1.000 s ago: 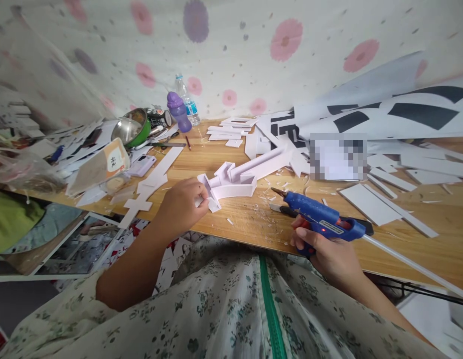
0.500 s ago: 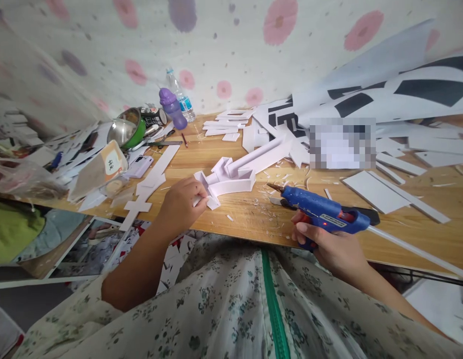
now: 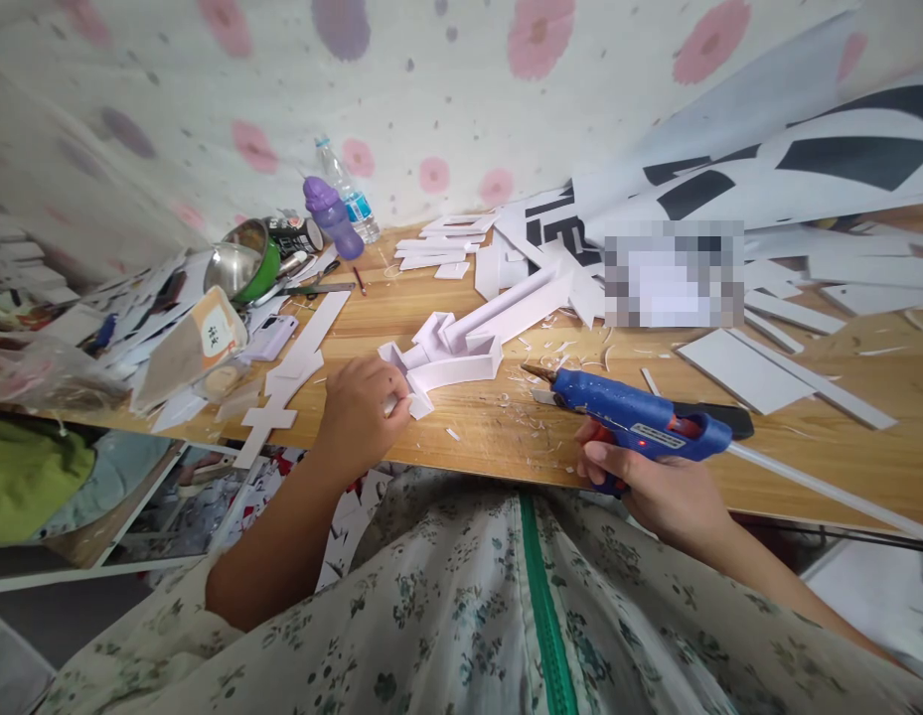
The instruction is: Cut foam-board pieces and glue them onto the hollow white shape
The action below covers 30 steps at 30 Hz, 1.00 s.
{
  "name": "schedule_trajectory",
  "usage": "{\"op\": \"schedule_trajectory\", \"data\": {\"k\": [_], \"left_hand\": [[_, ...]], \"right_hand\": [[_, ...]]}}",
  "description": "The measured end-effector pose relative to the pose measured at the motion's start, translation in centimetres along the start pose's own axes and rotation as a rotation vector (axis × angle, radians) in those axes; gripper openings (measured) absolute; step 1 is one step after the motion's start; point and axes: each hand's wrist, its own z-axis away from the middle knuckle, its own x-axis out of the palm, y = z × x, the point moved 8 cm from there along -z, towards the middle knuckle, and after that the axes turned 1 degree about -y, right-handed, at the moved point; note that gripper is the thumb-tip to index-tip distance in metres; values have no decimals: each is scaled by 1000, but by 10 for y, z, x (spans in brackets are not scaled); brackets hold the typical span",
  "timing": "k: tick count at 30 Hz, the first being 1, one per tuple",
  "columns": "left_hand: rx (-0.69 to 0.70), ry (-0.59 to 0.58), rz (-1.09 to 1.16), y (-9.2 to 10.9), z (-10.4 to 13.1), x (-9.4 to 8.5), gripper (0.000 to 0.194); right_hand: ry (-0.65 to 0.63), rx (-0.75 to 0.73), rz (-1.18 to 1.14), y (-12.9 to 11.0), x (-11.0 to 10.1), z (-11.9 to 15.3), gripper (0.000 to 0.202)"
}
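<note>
A white foam-board shape with raised walls lies on the wooden table in the middle. My left hand is closed at its near left end, thumb and fingers pressed together on a white piece there, mostly hidden by the fingers. In my right hand is a blue glue gun, gripped by its handle, with a small red light lit. Its nozzle points left, to the right of the shape and apart from it. A long glue stick sticks out of its back.
White strips and flat boards lie behind and right. On the left are a purple bottle, a clear bottle, a green bowl, a phone and a tub. A knife lies under the glue gun; shavings are scattered about.
The whole view has shifted slightly. My left hand is turned a little at the shape's end, its fingers still closed. The glue gun has hardly moved.
</note>
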Motion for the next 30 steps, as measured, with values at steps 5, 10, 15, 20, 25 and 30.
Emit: {"op": "schedule_trajectory", "data": {"k": [5,10,15,20,25,30], "left_hand": [[4,22,-58,4,4,1,12],[25,39,-89,3,7,5,13],[38,20,-93,-2,8,11,12],[43,80,-137,-1,10,11,11],[48,103,-134,-2,10,11,10],[38,120,-69,-5,6,8,11]], "right_hand": [[-17,6,3,2,0,1,27],[-15,3,17,3,0,0,28],[-12,-8,15,2,0,0,29],[-7,-14,27,0,0,-1,28],[-8,-19,20,-1,1,0,29],[-19,-17,17,-1,1,-1,27]]}}
